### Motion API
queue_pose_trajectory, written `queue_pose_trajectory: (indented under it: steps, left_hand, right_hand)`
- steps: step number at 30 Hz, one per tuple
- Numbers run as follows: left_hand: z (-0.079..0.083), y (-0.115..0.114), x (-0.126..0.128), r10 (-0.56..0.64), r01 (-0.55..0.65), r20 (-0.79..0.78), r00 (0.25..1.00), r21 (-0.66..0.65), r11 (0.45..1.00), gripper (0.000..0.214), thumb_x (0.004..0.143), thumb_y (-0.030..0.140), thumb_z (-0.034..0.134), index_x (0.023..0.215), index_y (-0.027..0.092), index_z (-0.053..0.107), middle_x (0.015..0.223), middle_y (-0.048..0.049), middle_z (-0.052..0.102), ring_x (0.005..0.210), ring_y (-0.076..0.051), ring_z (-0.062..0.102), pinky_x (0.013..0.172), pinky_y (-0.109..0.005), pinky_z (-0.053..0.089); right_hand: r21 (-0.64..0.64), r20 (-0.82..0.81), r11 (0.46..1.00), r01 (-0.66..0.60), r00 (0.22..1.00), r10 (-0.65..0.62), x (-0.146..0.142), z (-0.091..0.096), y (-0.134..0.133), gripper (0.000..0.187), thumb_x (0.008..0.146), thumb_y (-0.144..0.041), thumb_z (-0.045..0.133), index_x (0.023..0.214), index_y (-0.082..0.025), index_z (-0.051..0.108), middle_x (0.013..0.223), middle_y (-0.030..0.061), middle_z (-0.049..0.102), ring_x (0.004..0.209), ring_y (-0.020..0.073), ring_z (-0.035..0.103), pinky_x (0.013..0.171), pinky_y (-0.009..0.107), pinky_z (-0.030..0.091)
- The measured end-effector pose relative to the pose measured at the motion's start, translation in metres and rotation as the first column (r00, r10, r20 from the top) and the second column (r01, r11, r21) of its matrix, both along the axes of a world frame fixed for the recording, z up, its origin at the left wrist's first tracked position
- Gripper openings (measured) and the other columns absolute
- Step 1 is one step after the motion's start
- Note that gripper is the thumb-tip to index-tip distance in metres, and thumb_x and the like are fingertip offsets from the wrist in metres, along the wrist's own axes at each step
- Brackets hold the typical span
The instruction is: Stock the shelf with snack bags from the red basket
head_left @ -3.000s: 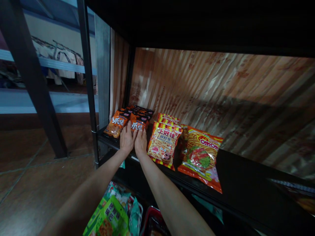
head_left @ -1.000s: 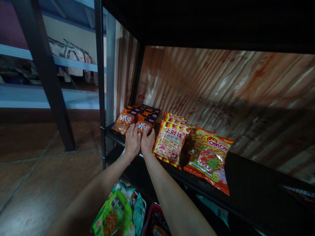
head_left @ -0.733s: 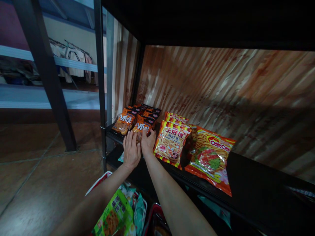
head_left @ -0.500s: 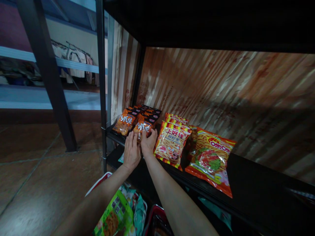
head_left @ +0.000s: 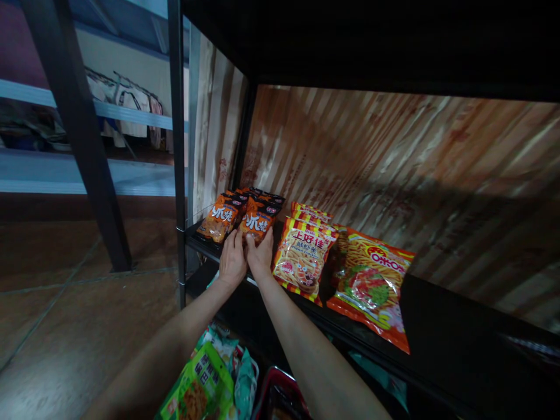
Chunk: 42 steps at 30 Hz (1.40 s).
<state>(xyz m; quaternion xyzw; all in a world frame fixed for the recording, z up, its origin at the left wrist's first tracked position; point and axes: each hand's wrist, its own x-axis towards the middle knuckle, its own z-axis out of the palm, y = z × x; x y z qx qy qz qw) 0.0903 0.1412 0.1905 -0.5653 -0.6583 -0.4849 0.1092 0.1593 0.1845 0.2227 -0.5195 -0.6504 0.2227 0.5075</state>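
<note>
Both my hands rest side by side at the front edge of a black shelf [head_left: 429, 326]. My left hand [head_left: 232, 261] and my right hand [head_left: 261, 256] grip the lower edge of an orange snack bag [head_left: 257, 221], fingers curled on it. A second orange bag [head_left: 215, 220] lies just left of it, with more such bags stacked behind. To the right lie a yellow-and-red striped snack bag [head_left: 301, 259] and an orange noodle-snack bag [head_left: 371, 280].
A black upright post [head_left: 174, 146] stands at the shelf's left corner. Striped wood-pattern paper [head_left: 394, 163] lines the back. Below me a basket holds a green bag [head_left: 196, 391] and other packets. Brown tiled floor [head_left: 65, 315] spreads to the left.
My hands drew back slightly with the orange bag lifted off the edge, then pushed forward again; the bag now sits further in, next to the other orange bag.
</note>
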Motion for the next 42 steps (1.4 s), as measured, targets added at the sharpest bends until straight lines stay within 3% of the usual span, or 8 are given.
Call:
queue_pose_trajectory:
  steps: [6,10,15,21,29,34,42]
  left_hand:
    - [0.002,-0.005,-0.002,0.009,-0.009,0.014,1.000,0.046,0.999,0.037,0.088,0.020,0.042,0.124,0.012,0.044,0.118,-0.0173,0.054,0.111,-0.026,0.051,0.096,-0.044,0.045]
    - [0.003,-0.007,-0.003,0.023,-0.023,-0.006,1.000,0.056,0.998,0.035,0.087,0.021,0.045,0.121,0.012,0.046,0.112,-0.0165,0.054,0.108,-0.028,0.051,0.094,-0.048,0.044]
    - [0.001,-0.007,-0.002,0.002,-0.003,0.010,1.000,0.031,1.000,0.039,0.086,0.021,0.045,0.124,0.008,0.043,0.122,-0.0211,0.049,0.115,-0.028,0.049,0.096,-0.046,0.043]
    - [-0.002,-0.005,-0.002,0.027,-0.027,-0.010,1.000,0.002,1.000,0.039,0.089,0.020,0.042,0.126,0.009,0.042,0.123,-0.0200,0.052,0.115,-0.027,0.051,0.097,-0.044,0.043]
    - [-0.006,-0.003,-0.002,0.053,-0.053,-0.033,0.998,-0.005,0.999,0.033,0.090,0.019,0.040,0.120,0.007,0.048,0.123,-0.0222,0.055,0.116,-0.028,0.052,0.096,-0.046,0.044]
    - [-0.010,0.000,-0.002,0.052,-0.052,-0.012,0.999,0.013,0.999,0.039,0.090,0.018,0.039,0.127,0.006,0.042,0.133,-0.0252,0.047,0.127,-0.029,0.044,0.101,-0.048,0.040]
    - [-0.014,0.001,-0.003,0.005,-0.005,-0.009,1.000,0.000,1.000,0.046,0.091,0.018,0.036,0.136,0.007,0.034,0.141,-0.0246,0.039,0.135,-0.028,0.033,0.107,-0.048,0.035]
  right_hand:
    - [-0.008,0.050,1.000,-0.001,0.999,0.001,-0.003,0.004,-0.009,0.075,0.077,-0.026,0.046,0.142,0.001,0.020,0.148,0.0237,0.029,0.138,0.0290,0.026,0.112,0.044,0.023]
    - [-0.023,0.060,1.000,-0.006,0.998,0.007,0.000,0.004,-0.007,0.071,0.077,-0.025,0.046,0.141,-0.002,0.023,0.146,0.0218,0.033,0.136,0.0289,0.031,0.110,0.045,0.026]
    - [-0.006,0.068,1.000,-0.029,0.997,0.029,0.001,0.000,-0.010,0.072,0.078,-0.025,0.046,0.143,-0.004,0.021,0.147,0.0196,0.031,0.137,0.0278,0.028,0.111,0.045,0.025]
    - [-0.004,0.072,0.999,-0.035,0.997,0.035,-0.002,0.000,-0.012,0.068,0.079,-0.022,0.043,0.143,-0.008,0.024,0.147,0.0183,0.032,0.138,0.0275,0.026,0.110,0.048,0.024]
    - [-0.011,0.111,0.999,-0.037,0.993,0.038,0.001,-0.005,-0.015,0.071,0.077,-0.020,0.047,0.144,-0.010,0.025,0.141,0.0184,0.041,0.132,0.0282,0.036,0.108,0.046,0.030]
    - [-0.043,0.104,0.999,-0.024,0.994,0.029,-0.001,-0.003,-0.019,0.074,0.077,-0.020,0.048,0.145,-0.008,0.021,0.148,0.0209,0.030,0.138,0.0309,0.027,0.109,0.049,0.026]
    - [-0.022,0.103,0.999,-0.037,0.994,0.039,0.000,-0.001,-0.026,0.076,0.078,-0.020,0.049,0.146,-0.008,0.016,0.149,0.0213,0.028,0.141,0.0293,0.019,0.110,0.049,0.024]
